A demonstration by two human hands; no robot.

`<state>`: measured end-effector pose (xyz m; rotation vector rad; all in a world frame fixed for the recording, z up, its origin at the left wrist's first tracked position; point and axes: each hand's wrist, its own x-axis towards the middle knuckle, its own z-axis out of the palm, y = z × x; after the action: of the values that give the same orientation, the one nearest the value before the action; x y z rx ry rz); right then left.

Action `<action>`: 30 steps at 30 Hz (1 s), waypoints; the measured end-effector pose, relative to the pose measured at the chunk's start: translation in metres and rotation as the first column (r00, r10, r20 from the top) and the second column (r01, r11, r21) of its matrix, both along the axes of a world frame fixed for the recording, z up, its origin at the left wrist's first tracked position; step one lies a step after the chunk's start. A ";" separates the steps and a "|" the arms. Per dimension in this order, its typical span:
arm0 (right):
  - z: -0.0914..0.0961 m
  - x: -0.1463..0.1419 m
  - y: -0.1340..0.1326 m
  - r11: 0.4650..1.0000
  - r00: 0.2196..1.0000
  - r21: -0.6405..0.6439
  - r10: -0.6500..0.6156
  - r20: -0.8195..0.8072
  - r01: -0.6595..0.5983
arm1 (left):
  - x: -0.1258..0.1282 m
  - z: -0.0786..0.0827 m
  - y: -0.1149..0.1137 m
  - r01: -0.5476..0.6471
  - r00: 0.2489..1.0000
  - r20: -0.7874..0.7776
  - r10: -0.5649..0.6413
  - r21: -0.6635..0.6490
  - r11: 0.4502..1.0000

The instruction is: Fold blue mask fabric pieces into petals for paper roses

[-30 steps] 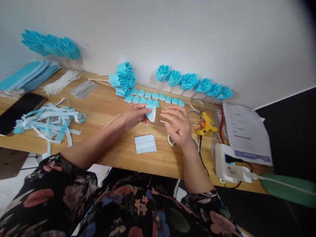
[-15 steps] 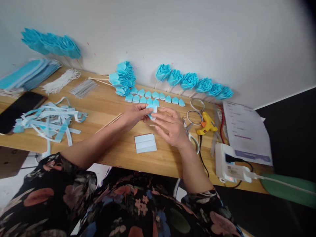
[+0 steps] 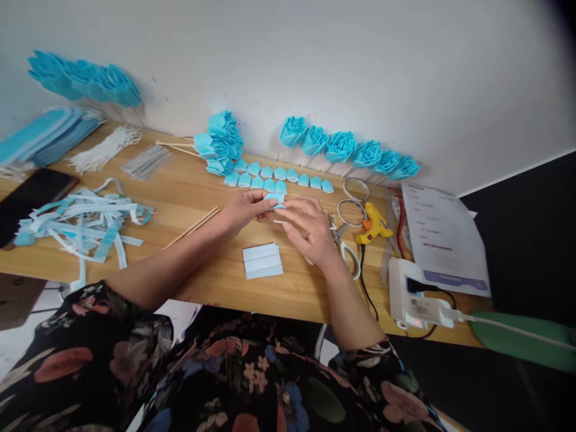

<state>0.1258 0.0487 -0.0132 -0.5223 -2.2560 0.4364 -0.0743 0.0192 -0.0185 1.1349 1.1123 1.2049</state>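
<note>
My left hand (image 3: 245, 210) and my right hand (image 3: 308, 228) meet over the middle of the wooden table (image 3: 189, 192), both pinching a small folded light-blue petal (image 3: 275, 200). The fingers of both hands close on it from either side. Just beyond the hands lie two rows of several finished blue petals (image 3: 270, 178). A small stack of blue-white rectangles (image 3: 262, 260) rests near the table's front edge, below my hands. A thin wooden stick (image 3: 191, 228) lies under my left forearm.
Blue paper flowers (image 3: 346, 150) line the wall; more on sticks (image 3: 220, 141) lie left of them. Scissors (image 3: 344, 246), a yellow glue gun (image 3: 371, 222), wire rings (image 3: 353, 201), a power strip (image 3: 416, 297) and a paper sheet (image 3: 438, 240) sit right. Blue scraps (image 3: 81, 219), a phone (image 3: 27, 201) and stacked masks (image 3: 40, 135) lie left.
My right hand has moved left from near the scissors to join the left hand on the petal. The petal has been lowered toward the table and pinched between both hands.
</note>
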 end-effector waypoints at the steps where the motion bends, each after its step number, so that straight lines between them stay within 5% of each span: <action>1: 0.001 0.000 0.000 1.000 1.000 0.000 0.002 -0.003 -0.002 | 0.000 0.000 0.000 -0.005 1.000 -0.009 0.005 -0.002 1.000; 16: 0.003 0.002 0.000 0.998 0.999 -0.058 0.009 0.035 -0.007 | 0.000 -0.001 0.000 -0.030 0.996 -0.084 0.032 0.029 0.999; 30: 0.000 0.002 0.002 0.998 0.999 0.047 -0.030 0.033 0.029 | 0.000 0.001 0.000 -0.033 0.996 -0.084 0.034 0.019 0.999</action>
<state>0.1275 0.0504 -0.0134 -0.5421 -2.2824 0.3613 -0.0742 0.0192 -0.0178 1.1946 1.1909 1.2042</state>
